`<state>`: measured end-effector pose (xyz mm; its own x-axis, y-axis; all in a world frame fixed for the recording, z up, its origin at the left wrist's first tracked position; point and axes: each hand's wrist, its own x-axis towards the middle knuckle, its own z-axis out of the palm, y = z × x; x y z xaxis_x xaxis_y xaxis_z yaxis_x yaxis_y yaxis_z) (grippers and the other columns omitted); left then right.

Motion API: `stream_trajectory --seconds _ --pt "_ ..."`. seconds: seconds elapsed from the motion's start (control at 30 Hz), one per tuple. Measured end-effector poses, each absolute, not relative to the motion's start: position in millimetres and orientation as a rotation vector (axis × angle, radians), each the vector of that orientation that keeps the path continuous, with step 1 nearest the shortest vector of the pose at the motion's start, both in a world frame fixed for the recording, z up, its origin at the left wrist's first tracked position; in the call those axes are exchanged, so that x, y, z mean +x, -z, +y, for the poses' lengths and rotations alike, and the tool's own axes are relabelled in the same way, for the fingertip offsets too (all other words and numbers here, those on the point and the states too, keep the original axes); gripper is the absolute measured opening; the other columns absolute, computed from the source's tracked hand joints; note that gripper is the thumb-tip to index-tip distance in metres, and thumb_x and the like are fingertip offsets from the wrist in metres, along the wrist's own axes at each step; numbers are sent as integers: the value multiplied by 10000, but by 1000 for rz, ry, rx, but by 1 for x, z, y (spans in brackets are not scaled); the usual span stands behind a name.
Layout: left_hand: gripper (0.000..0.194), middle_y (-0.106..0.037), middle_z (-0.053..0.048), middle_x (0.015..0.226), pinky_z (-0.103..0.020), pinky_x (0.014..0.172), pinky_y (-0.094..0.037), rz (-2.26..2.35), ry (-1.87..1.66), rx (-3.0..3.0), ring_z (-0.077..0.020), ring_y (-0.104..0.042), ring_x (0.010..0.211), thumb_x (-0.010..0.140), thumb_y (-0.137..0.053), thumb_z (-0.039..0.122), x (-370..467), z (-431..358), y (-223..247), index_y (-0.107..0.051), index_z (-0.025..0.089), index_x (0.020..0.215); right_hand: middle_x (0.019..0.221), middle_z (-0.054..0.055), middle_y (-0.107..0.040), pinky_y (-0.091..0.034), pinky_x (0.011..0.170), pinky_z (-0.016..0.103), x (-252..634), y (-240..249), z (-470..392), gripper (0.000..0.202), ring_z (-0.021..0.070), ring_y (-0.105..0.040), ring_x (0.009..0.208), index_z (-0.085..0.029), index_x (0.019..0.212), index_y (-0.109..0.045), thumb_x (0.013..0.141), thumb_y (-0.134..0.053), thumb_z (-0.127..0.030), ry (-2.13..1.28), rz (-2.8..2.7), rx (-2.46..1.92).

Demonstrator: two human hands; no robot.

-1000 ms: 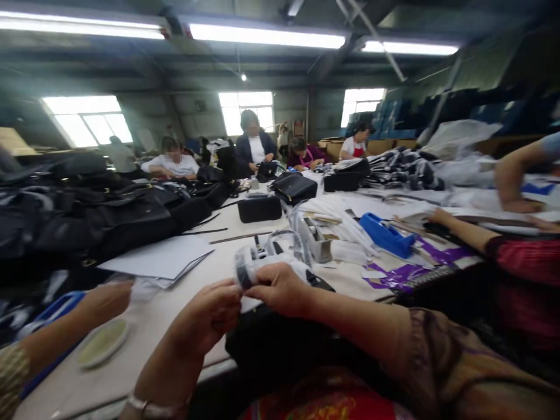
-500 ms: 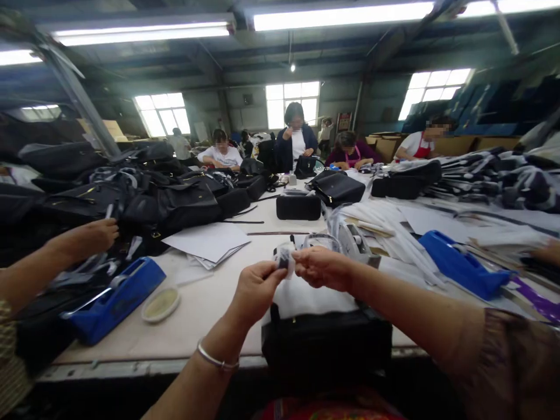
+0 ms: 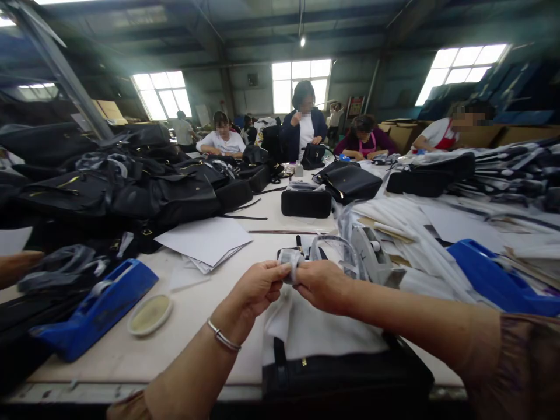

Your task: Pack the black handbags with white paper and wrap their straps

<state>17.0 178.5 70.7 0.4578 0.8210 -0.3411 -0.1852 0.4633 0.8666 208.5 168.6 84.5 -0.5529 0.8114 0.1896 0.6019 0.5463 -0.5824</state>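
Note:
Both my hands meet above a black bag point(image 3: 350, 376) at the table's front edge. The fingers of my left hand point(image 3: 256, 289) pinch one side of a small piece wrapped in clear plastic film point(image 3: 289, 259). My right hand point(image 3: 324, 286) grips the same piece from the other side, its fingertips partly hidden. A white foam-like sheet point(image 3: 332, 335) covers the top of the bag, which shows a black strap and a small gold fitting. Just beyond my right hand, a film-wrapped handle point(image 3: 350, 248) loops up.
To the left are a blue tape dispenser point(image 3: 94, 309), a round yellowish dish point(image 3: 151, 315) and white paper sheets point(image 3: 210, 242). Black bags point(image 3: 170, 195) pile up behind. A grey tape dispenser point(image 3: 371, 256) and another blue dispenser point(image 3: 499, 277) stand right. A co-worker's hand point(image 3: 20, 268) shows far left.
My hands have come closer together around the film-wrapped piece. The co-worker's hand at left has drawn back toward the frame edge. The view has tilted down, and more of the bag's covered top shows.

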Motion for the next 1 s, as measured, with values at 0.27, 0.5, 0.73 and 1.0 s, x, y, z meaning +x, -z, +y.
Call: stream_trajectory --seconds 0.27,0.5,0.73,1.0 --pt "281 -439 38 609 -224 608 -329 1119 -985 1766 -94 -407 627 781 -675 223 20 174 -40 -510 155 564 539 -92 -375 -94 415 179 219 -69 209 393 39 -161 434 -200 713 -424 774 -689 -485 -2256 -1077 -1151" --pt "366 -403 52 556 -227 509 -273 1162 -706 1461 -85 -352 523 821 -637 465 17 190 -32 -525 169 637 490 -88 -342 -168 444 229 202 -45 205 247 61 -253 448 -178 676 -527 722 -676 -370 -1738 -1387 -1234" --pt "441 -405 50 509 -232 471 -242 1341 -717 1363 -93 -333 477 892 -485 530 34 199 -31 -469 190 612 549 -46 -432 -264 525 240 199 -30 205 232 90 -379 552 -171 566 -472 760 -596 -196 -1219 -1987 -1300" --pt "405 -540 15 597 -254 588 -323 1477 -670 1741 -128 -468 606 938 -455 414 36 185 -33 -574 170 637 563 -20 -472 -175 377 179 205 -23 205 564 56 -301 400 -167 690 -486 974 -319 -625 -2328 -962 -1225"
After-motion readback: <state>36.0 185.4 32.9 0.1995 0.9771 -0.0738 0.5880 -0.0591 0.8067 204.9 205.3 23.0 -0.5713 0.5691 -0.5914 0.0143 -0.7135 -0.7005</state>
